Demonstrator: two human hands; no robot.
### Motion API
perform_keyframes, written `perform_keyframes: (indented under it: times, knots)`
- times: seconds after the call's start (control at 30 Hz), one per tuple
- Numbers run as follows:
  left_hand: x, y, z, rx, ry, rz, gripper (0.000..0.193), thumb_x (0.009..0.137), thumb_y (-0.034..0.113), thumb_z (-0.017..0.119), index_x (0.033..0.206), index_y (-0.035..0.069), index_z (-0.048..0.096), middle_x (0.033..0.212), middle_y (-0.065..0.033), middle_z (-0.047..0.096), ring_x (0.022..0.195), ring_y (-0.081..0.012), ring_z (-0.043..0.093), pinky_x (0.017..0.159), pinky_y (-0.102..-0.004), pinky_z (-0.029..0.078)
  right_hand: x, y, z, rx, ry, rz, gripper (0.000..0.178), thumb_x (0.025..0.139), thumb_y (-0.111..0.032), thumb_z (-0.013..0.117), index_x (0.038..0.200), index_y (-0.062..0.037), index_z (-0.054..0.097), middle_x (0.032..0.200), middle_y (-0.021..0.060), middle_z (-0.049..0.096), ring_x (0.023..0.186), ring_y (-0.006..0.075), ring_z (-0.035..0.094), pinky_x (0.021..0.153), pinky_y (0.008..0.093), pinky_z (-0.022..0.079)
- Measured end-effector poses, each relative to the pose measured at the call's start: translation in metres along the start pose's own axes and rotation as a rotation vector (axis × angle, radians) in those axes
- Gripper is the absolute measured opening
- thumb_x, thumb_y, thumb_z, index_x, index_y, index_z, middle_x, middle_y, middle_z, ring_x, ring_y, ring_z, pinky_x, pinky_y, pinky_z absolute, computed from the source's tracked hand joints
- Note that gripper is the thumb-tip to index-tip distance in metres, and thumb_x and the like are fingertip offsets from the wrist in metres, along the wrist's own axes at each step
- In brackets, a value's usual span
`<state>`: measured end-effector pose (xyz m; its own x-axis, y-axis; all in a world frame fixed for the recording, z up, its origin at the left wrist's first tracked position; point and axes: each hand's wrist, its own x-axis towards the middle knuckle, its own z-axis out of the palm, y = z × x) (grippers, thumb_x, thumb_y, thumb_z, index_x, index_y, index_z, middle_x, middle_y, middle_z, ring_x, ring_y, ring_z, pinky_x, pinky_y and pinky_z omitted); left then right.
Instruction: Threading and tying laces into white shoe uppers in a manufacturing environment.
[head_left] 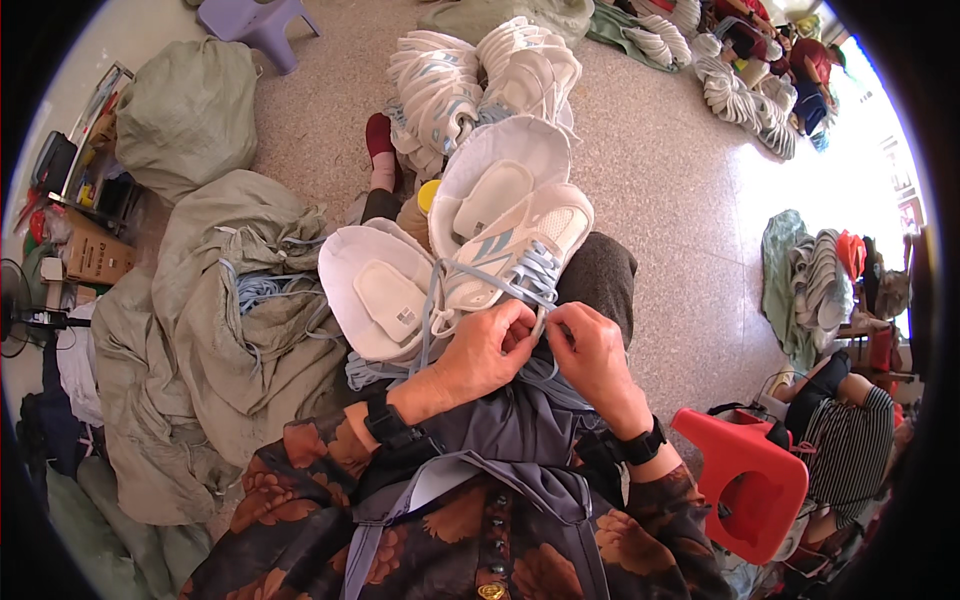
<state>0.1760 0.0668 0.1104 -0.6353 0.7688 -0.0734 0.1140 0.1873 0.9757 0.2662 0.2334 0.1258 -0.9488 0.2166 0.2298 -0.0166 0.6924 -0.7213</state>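
Note:
Across my lap lies a white shoe upper [515, 245] with blue-grey stripes, its pale blue shoelace [536, 268] threaded through the eyelets. My left hand [487, 345] is closed in a pinch at the near end of the lacing. Beside it my right hand [590, 352] pinches too, thumb against forefinger, close to the lace. The lace appears to run between the two hands, though the fingertips partly cover it. Two more uppers, soles turned up, a left one [375, 290] and a far one [500, 180], rest on my knees around it.
Stacked white uppers [440, 85] stand on the speckled floor ahead. A cloth sack [265, 290] with bundled blue laces [262, 290] lies at left, a bulky sack [188, 115] behind. At right are a red plastic stool [742, 485] and a seated person in striped clothing [850, 450].

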Motion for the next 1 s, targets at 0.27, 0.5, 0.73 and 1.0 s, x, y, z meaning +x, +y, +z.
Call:
perform_keyframes:
  times: [0.27, 0.5, 0.73, 1.0]
  knots:
    - [-0.001, -0.006, 0.001, -0.039, 0.044, 0.058, 0.018, 0.097, 0.002, 0.060, 0.114, -0.002, 0.061, 0.090, -0.0085, 0.069, 0.077, -0.0127, 0.066, 0.072, -0.0296, 0.054, -0.005, 0.003, 0.008, 0.112, 0.068, 0.152, 0.008, 0.089, -0.004, 0.068, 0.093, -0.0001, 0.062, 0.083, 0.0169, 0.066, 0.069, 0.0315, 0.067, 0.062, 0.0376, 0.053]
    - [0.001, -0.011, -0.003, 0.063, 0.007, 0.089, 0.028, 0.101, 0.004, 0.048, 0.126, -0.004, 0.058, 0.093, -0.0114, 0.069, 0.076, -0.0156, 0.066, 0.072, -0.0310, 0.055, -0.001, -0.007, 0.009, 0.118, 0.012, 0.114, 0.017, 0.088, -0.011, 0.072, 0.091, 0.0004, 0.060, 0.077, 0.0158, 0.063, 0.066, 0.0301, 0.065, 0.060, 0.0368, 0.052]
    - [-0.001, -0.005, -0.001, 0.183, 0.033, 0.202, 0.026, 0.099, 0.002, 0.051, 0.123, -0.004, 0.059, 0.098, -0.0164, 0.068, 0.084, -0.0243, 0.069, 0.074, -0.0334, 0.055, -0.002, -0.007, 0.013, -0.137, -0.086, 0.110, 0.024, 0.088, -0.019, 0.070, 0.079, 0.0000, 0.058, 0.075, 0.0195, 0.062, 0.068, 0.0386, 0.064, 0.061, 0.0460, 0.050]
    - [0.021, 0.029, -0.012, 0.909, 0.146, 0.503, 0.025, 0.081, 0.008, 0.067, 0.104, 0.000, 0.064, 0.103, -0.0136, 0.062, 0.086, -0.0290, 0.067, 0.071, -0.0395, 0.055, -0.005, -0.005, 0.017, -0.039, -0.097, 0.079, 0.023, 0.087, -0.015, 0.066, 0.074, 0.0008, 0.056, 0.074, 0.0213, 0.060, 0.070, 0.0418, 0.062, 0.063, 0.0496, 0.048]
